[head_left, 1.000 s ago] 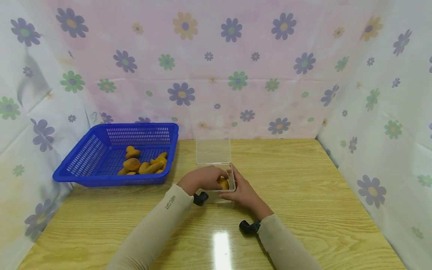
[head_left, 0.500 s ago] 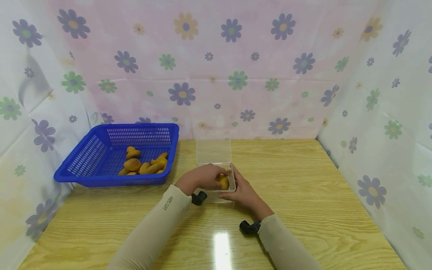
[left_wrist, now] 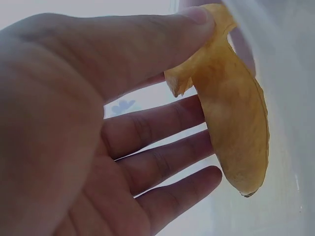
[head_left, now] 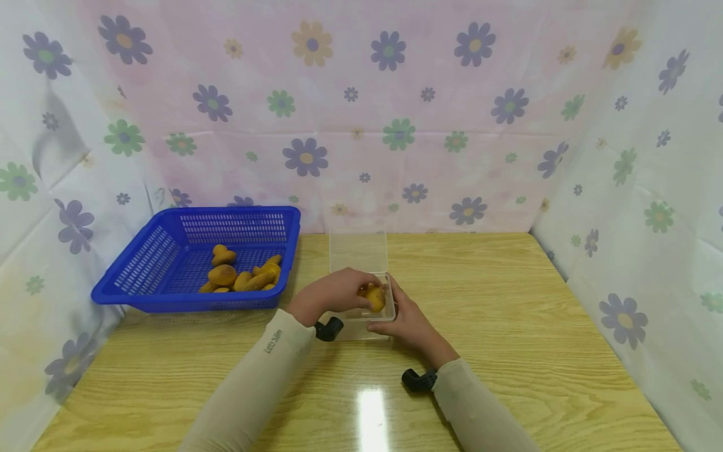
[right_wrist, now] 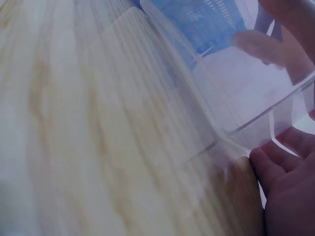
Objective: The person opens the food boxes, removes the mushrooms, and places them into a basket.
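Observation:
A clear plastic box point(head_left: 388, 309) stands on the table, its hinged lid point(head_left: 358, 252) tipped back on the far side. Over the box's opening my left hand point(head_left: 339, 293) holds a yellow-brown mushroom point(head_left: 375, 299). In the left wrist view, the thumb presses the upper part of the mushroom point(left_wrist: 236, 118), and its thick, tapering stem hangs beside the other fingers. My right hand point(head_left: 411, 323) grips the box's right side, thumb at the near side. The right wrist view shows fingertips against the transparent wall point(right_wrist: 246, 93).
At the left stands a blue perforated basket point(head_left: 211, 301) with several similar mushrooms point(head_left: 222, 275) inside. Flower-printed cloth point(head_left: 361, 113) hangs behind and along both sides of the wooden table point(head_left: 508, 326). Black cameras point(head_left: 418, 380) sit on the wrists.
My left hand has risen slightly and shifted a little back and left, lifting the mushroom in the box so more of it shows. The right hand and box have stayed put.

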Action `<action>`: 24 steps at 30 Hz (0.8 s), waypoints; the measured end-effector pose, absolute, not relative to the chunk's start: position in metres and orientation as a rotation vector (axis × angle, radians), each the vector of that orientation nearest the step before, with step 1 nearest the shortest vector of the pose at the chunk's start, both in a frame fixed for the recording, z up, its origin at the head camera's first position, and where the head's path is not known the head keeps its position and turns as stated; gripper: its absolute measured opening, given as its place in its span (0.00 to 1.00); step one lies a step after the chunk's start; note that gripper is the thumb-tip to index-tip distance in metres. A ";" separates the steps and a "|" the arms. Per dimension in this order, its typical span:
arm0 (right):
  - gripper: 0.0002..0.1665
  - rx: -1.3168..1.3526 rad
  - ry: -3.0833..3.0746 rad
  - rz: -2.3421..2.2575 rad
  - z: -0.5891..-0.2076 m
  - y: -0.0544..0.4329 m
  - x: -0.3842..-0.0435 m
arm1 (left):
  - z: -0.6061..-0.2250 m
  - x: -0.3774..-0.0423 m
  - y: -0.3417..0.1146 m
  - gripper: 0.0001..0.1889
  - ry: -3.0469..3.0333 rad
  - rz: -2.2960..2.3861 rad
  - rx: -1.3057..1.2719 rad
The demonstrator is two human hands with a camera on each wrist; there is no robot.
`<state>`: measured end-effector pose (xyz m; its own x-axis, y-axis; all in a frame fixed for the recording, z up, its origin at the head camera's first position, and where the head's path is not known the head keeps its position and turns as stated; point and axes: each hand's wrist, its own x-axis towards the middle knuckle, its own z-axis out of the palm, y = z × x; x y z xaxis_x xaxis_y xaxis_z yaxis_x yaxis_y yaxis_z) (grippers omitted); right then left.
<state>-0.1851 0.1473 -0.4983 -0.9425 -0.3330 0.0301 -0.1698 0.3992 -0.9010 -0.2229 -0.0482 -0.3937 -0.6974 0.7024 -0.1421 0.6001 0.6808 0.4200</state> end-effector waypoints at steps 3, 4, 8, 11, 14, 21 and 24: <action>0.71 -0.451 2.485 -1.582 -0.498 0.148 -0.185 | -0.390 -0.221 -0.050 0.23 2.607 0.520 1.047; 0.71 -0.458 2.480 -1.584 -0.498 0.148 -0.185 | -0.388 -0.220 -0.051 0.23 2.609 0.526 1.052; 0.70 -0.466 2.467 -1.590 -0.499 0.148 -0.186 | -0.382 -0.218 -0.055 0.24 2.617 0.543 1.070; 0.70 -0.474 2.475 -1.586 -0.499 0.148 -0.186 | -0.377 -0.216 -0.058 0.25 2.618 0.562 1.071; 0.70 -0.468 2.501 -1.566 -0.498 0.147 -0.185 | -0.372 -0.215 -0.063 0.25 2.628 0.572 1.066; 0.70 -0.441 2.531 -1.554 -0.498 0.147 -0.185 | -0.367 -0.216 -0.075 0.25 2.641 0.618 1.063; 0.70 -0.443 2.525 -1.561 -0.497 0.147 -0.185 | -0.364 -0.216 -0.080 0.25 2.635 0.648 1.060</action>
<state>-0.1848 0.1466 -0.4974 -0.9469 -0.3196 0.0353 -0.1745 0.4186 -0.8913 -0.2157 -0.0804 -0.3643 -0.7127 0.7000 -0.0455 0.5992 0.6411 0.4795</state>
